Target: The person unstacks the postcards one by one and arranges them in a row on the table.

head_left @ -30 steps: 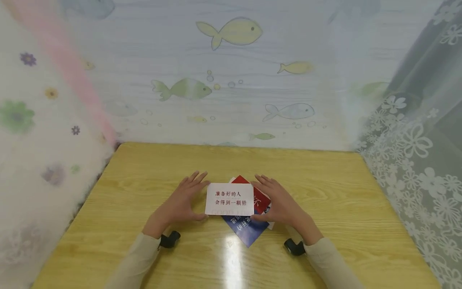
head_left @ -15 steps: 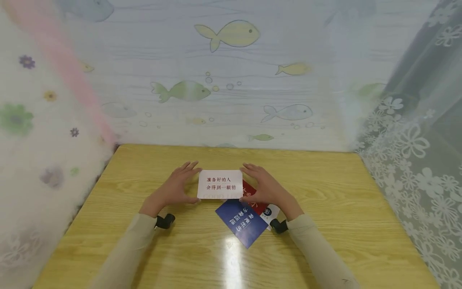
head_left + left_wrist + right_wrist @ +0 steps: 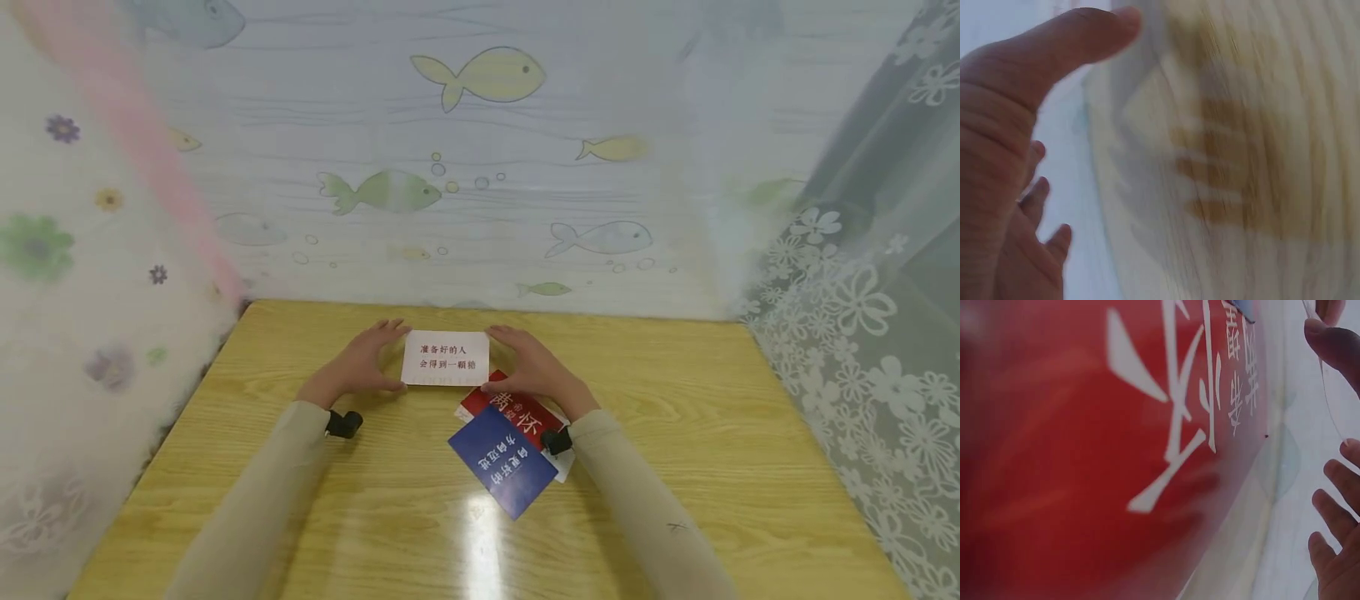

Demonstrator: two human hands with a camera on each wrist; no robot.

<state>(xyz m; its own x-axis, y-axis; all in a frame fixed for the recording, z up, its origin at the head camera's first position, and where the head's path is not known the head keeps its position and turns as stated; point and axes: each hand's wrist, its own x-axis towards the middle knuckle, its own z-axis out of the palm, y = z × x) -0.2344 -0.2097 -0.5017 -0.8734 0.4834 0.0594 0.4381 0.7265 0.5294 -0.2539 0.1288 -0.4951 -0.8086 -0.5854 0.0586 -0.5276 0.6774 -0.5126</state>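
Observation:
A white card (image 3: 446, 358) with two lines of red lettering is held above the table by both hands in the head view. My left hand (image 3: 352, 364) pinches its left side, thumb at the lower corner and a finger at the upper one. On the opposite side my right hand (image 3: 538, 368) holds the right corners the same way. Below the right hand lie a red card (image 3: 525, 417) and a blue card (image 3: 504, 462), overlapping. The left wrist view shows the left hand's thumb (image 3: 1079, 40) and fingertips; the red card (image 3: 1072, 456) fills much of the right wrist view.
Part of another white card (image 3: 564, 468) shows beneath the red and blue cards. The wooden table (image 3: 675, 467) meets a fish-patterned curtain (image 3: 480, 250) at its back edge. Flower-patterned fabric hangs at the left, and lace (image 3: 855, 308) at the right.
Both hands have carried the white card away from the body and to the left. More of the red and blue cards is now uncovered.

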